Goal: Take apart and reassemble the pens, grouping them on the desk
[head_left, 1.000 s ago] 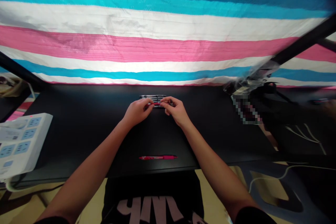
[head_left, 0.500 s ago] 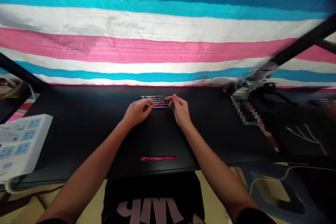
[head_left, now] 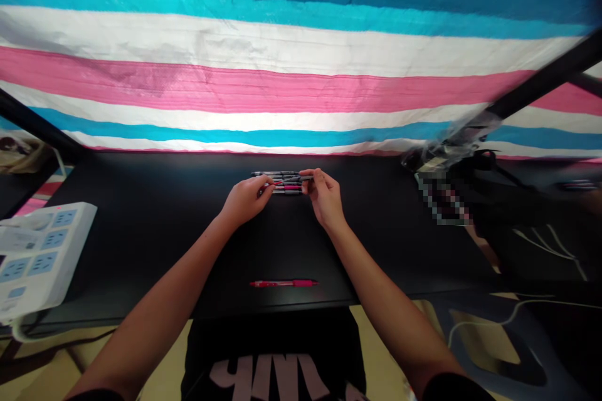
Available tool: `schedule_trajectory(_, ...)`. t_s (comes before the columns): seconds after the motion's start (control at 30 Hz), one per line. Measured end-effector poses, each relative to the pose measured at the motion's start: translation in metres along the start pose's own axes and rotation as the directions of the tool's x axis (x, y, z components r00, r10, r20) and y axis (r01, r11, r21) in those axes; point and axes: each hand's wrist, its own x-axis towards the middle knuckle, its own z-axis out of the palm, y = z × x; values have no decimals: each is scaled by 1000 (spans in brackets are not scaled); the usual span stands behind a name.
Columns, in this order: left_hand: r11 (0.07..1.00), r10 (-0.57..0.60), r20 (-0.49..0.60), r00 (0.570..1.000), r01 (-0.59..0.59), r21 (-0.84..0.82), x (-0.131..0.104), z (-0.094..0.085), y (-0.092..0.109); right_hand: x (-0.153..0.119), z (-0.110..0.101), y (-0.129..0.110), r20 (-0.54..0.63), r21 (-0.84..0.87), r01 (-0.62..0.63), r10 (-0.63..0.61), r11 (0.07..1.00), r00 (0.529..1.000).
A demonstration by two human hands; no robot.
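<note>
A row of several pens (head_left: 275, 173) lies crosswise on the black table, most with dark grips and one with a pinkish-red grip. At the row's left end, my left hand (head_left: 247, 200) is closed, fingertips pressed together against the pens; what it pinches is hidden. On the right, my right hand (head_left: 326, 199) pinches the end of a dark-gripped pen (head_left: 305, 178) between thumb and forefinger, over the row. A separate red pen (head_left: 285, 283) lies alone near the table's front edge, away from both hands.
A white power strip (head_left: 59, 250) sits at the table's left end. At the right are clear plastic packaging (head_left: 463, 138), a pixelated item (head_left: 444, 199) and white cables (head_left: 548, 244). A striped sheet (head_left: 291, 91) hangs behind the table (head_left: 155, 213).
My right thumb and forefinger have closed on the dark-gripped pen's end, which now shows raised toward my fingertips. My left hand has stayed almost in place.
</note>
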Motion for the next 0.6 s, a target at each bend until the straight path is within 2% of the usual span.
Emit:
schedule_trajectory(0.43, 1000, 11, 3, 1000, -11, -6, 0, 1, 2, 0, 0, 0, 33, 18, -11, 10, 1000, 999)
schedule_trajectory(0.6, 1000, 16, 6, 1000, -16, -15, 0, 2, 2, -1, 1, 0, 79, 15, -26, 24, 1000, 997)
